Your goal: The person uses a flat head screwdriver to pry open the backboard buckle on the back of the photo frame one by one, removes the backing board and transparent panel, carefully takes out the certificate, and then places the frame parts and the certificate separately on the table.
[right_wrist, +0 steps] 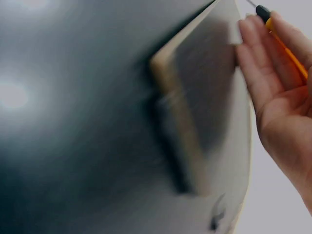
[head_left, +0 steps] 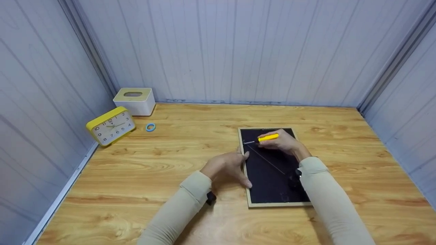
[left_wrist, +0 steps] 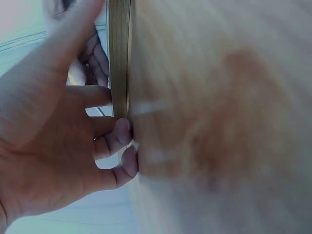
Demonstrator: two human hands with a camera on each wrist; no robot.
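Note:
A picture frame [head_left: 272,190] lies back up on the table, with a black backing and a light wooden rim. My left hand [head_left: 231,165] grips its left edge, thumb on top; in the left wrist view the fingers curl against the wooden side [left_wrist: 119,58]. My right hand [head_left: 286,141] holds a screwdriver [head_left: 269,137] by its yellow handle above the backing. The screwdriver's tip points at the upper left corner; contact there is too small to tell. A thin line crosses the backing diagonally. A raised dark piece [right_wrist: 204,83] with a pale edge looks blurred in the right wrist view.
On the left of the wooden table [head_left: 153,177] stand a yellow alarm clock [head_left: 114,126] and a white tissue box [head_left: 136,102]. Near them lies a blue ring [head_left: 150,127]. Pale panel walls [head_left: 218,51] enclose the table's back and sides.

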